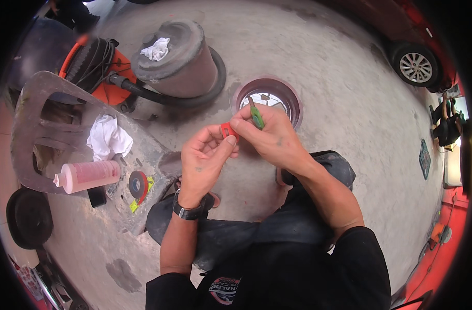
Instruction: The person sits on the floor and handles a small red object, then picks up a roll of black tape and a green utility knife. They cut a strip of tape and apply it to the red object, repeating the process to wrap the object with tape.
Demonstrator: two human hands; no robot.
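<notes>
**Both hands work a small red part over the floor**

On the grey chair's seat, a pink bottle (89,175) lies near its left edge, a tape roll (138,185) at its right edge. The left hand (202,163) pinches a small red part (227,131). The right hand (269,135) grips a green-handled tool (256,114), touching that part.

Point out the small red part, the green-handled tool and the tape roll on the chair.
small red part (226,130), head view, its red face between the fingertips.
green-handled tool (257,118), head view, mid handle.
tape roll (138,185), head view, black side face.
</notes>
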